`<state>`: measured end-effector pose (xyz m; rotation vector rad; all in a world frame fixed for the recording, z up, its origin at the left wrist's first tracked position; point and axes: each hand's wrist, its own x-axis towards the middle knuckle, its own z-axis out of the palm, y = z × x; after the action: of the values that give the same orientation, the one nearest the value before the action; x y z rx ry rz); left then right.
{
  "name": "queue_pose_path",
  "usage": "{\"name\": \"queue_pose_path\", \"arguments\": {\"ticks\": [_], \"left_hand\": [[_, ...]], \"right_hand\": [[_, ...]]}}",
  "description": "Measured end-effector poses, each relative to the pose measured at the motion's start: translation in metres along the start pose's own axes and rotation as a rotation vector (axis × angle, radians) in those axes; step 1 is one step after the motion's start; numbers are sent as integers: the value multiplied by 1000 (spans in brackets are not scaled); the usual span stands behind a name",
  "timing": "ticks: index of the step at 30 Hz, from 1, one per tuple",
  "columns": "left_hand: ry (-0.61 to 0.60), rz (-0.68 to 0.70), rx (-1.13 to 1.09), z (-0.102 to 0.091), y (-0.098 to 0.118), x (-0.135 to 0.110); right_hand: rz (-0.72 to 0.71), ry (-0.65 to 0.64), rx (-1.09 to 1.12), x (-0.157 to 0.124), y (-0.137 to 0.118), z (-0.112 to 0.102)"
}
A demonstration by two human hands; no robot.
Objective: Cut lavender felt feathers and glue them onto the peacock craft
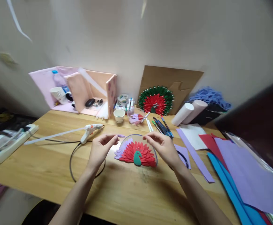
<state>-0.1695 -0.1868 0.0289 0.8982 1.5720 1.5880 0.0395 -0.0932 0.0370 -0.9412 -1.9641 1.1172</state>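
Note:
A peacock craft lies flat on the table, with a green body (137, 158), red petal-like feathers (129, 153) and a partial outer row of purple feathers (123, 149) on its left side. A clear sheet with a dark outline (136, 135) backs it. Beside its upper left edge, my left hand (101, 148) is closed in a pinch, with a slim purple petal (121, 136) at the fingertips. My right hand (163, 147) hovers over the craft's upper right edge, thumb and fingers pinched together. Whatever is between those fingers, if anything, is too small to make out.
To the left lie a glue gun (88, 132) with its cord and a power strip (12, 143). Behind stand a paper cup (119, 116), markers (162, 126) and a finished peacock on cardboard (169, 78). Purple sheets (251, 172) and blue sheets (232, 187) cover the right side.

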Motion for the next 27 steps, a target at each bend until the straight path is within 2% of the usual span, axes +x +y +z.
{"name": "queue_pose_path", "arguments": {"ticks": [4, 7, 10, 12, 15, 19, 23, 27], "left_hand": [[117, 0, 8, -56, -29, -21], [118, 59, 51, -90, -45, -30], [96, 159, 136, -112, -50, -33], [104, 231, 210, -120, -49, -33], [121, 288, 272, -126, -48, -30], [121, 250, 231, -129, -51, -23], [126, 42, 64, -131, -59, -13], [31, -136, -60, -128, -62, -7]], "right_hand": [[6, -254, 64, -2, -2, 59], [27, -361, 115, 5, -5, 110], [53, -431, 229, 16, -10, 152], [94, -481, 343, 24, -13, 171], [159, -501, 478, 33, -17, 184], [141, -464, 481, 39, -17, 187], [48, -372, 404, 40, -13, 187], [-199, -309, 243, 40, -12, 186]]}}
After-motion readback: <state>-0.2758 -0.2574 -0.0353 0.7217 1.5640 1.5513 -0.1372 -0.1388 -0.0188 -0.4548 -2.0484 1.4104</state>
